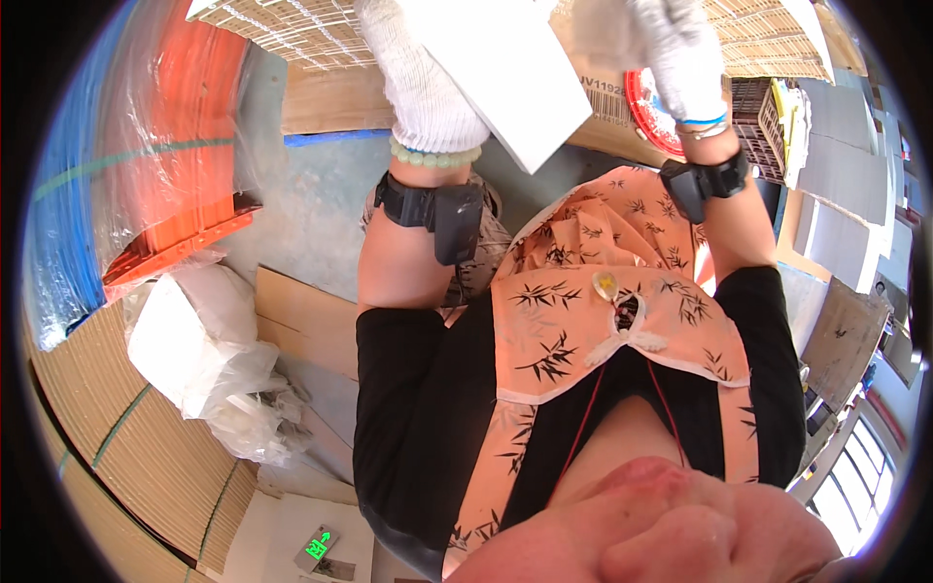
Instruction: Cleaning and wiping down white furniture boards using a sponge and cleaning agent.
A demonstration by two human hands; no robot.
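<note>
A stack of corrugated cardboard sheets [126,457], edges outward and banded with thin green straps, fills the lower left. Above it, one orange plastic pallet [180,146] stands wrapped in clear film beside one blue bundle [63,194]. One heap of crumpled white plastic bags [204,360] lies on the grey floor [311,209] between them.

The white sheet [510,73], a flat, plain, rectangular panel with crisp corners (one corner pointing down toward the chest), is held up at the top middle, tilted, between two hands in white knitted gloves. The left hand [413,73] lies against its left side; the sheet hides the fingers, so I cannot tell whether they grip it. The right hand [680,53] is up at its right edge, cut off by the picture's rim, its grasp likewise not visible.

Each forearm carries one black strapped device; the left wrist [434,155] also wears one pale green bead bracelet. Behind the right hand, one red round object [646,112] peeks out.
</note>
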